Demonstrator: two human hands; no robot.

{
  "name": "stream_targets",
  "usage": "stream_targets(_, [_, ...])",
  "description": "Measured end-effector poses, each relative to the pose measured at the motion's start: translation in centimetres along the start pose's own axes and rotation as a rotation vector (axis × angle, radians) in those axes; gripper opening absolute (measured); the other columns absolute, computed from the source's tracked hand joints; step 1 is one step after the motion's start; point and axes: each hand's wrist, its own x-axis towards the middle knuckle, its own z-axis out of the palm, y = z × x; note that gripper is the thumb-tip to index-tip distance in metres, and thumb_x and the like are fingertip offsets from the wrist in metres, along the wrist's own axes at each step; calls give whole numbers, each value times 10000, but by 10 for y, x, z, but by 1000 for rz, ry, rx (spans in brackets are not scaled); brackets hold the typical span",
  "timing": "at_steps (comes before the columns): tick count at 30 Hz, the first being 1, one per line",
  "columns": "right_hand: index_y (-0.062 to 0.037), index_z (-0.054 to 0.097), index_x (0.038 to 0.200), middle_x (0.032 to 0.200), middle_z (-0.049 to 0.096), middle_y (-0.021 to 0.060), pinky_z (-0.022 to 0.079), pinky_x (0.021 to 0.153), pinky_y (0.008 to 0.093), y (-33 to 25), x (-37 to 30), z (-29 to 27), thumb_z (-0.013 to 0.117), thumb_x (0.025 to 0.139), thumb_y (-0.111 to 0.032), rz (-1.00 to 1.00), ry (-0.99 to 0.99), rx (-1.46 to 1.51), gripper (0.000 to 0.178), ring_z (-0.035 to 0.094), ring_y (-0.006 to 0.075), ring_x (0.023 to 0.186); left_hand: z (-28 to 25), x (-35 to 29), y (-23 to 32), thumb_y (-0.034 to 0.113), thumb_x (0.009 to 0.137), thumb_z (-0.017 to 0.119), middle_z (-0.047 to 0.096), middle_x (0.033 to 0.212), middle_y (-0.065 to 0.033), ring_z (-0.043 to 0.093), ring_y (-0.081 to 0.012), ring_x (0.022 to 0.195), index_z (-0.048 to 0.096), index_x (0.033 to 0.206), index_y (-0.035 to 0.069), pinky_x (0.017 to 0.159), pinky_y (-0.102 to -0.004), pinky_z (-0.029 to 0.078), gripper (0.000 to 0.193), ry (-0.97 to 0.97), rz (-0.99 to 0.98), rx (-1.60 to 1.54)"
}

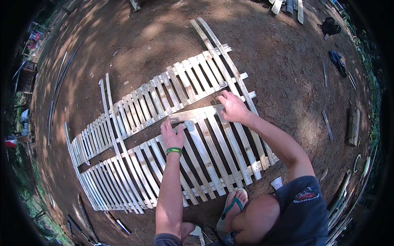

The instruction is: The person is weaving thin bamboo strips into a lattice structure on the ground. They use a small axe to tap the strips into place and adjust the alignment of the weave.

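A slatted panel of pale split bamboo lies on the ground in front of me, with a second slatted panel beyond it. Along the near panel's far edge runs a crosswise bamboo slat, over the ends of the upright strips. My left hand grips its left end, thumb apart from the fingers. At the right end my right hand has its fingers curled over the slat; the fingertips are partly hidden. Long paired poles cross both panels on the right, and another pair crosses farther left.
Bare brown dirt surrounds the panels. A short log, loose strips and dark cloth lie to the right. A blade rests near my sandalled foot. Long thin poles lie at the left.
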Motion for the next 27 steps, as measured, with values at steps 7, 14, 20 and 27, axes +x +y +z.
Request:
stream_targets(7, [58,589,1150,1192,609,278,524,948,512,37,-120,2,721,904,-401,712,86,7,537,615,442,1132,18,36,-52,293,949,675,665,1201,-237,664,-386,1102,616,1385,17,990,-442,519,520,-222,-257,78])
stream_targets(14, [85,606,1197,1048,712,333,533,933,519,40,-142,3,673,940,-428,801,207,419,577,699,465,1046,31,47,-51,216,859,756,743,811,-157,744,-299,795,723,1217,35,819,-412,581,403,-157,-283,38])
stream_targets(20, [88,639,1180,1051,722,313,536,942,503,22,-133,-12,702,915,-391,773,229,489,550,707,447,1047,20,60,-70,184,828,748,758,803,-146,747,-258,769,731,1168,6,809,-392,581,385,-176,-437,-75])
stream_targets(27, [79,637,1202,1052,732,300,536,955,486,36,-141,-7,716,895,-372,851,208,589,552,716,428,1046,43,47,-2,268,871,782,771,835,-155,757,-257,802,679,1185,40,808,-386,581,401,-246,-366,-113])
